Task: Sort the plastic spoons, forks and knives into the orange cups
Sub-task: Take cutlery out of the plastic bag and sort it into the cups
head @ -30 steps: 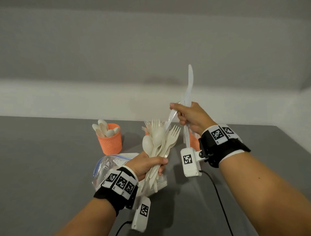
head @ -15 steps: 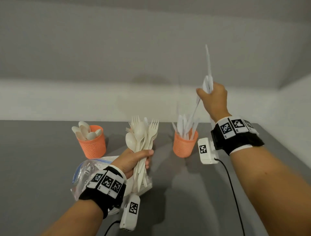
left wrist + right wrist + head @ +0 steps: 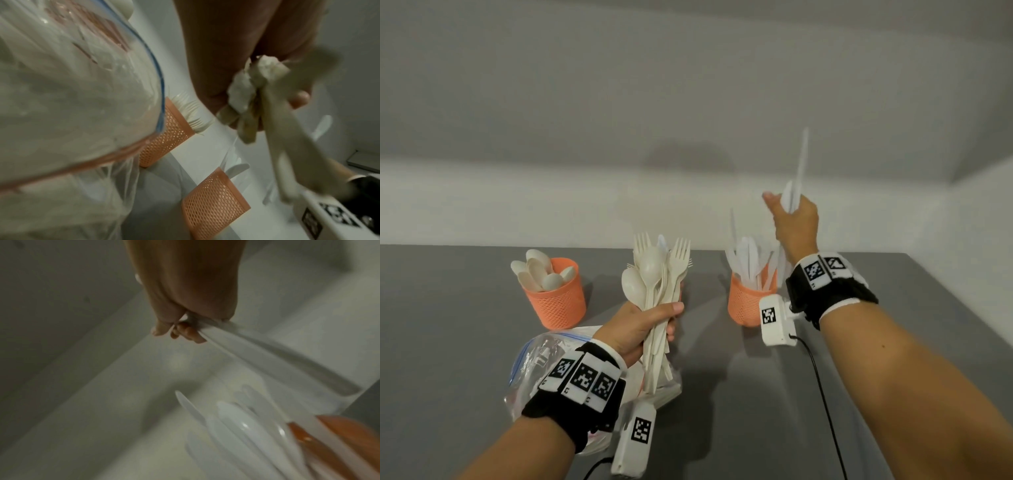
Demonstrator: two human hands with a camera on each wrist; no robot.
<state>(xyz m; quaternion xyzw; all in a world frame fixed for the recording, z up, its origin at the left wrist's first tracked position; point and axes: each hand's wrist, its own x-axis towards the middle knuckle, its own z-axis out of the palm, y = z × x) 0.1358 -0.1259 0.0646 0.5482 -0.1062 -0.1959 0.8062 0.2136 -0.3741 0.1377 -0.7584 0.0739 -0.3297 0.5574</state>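
The right hand (image 3: 794, 219), clamped on upright white knives (image 3: 799, 171), hangs just above the knife cup (image 3: 744, 301) at its 5 o'clock, long axis vertical, while the left hand (image 3: 640, 329) grips the mixed bundle (image 3: 657, 284).

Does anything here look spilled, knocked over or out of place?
Nothing stands out. The spoon cup and the knife cup stand upright, each holding one kind. The left hand grips a mixed bundle; the right hand holds knives.
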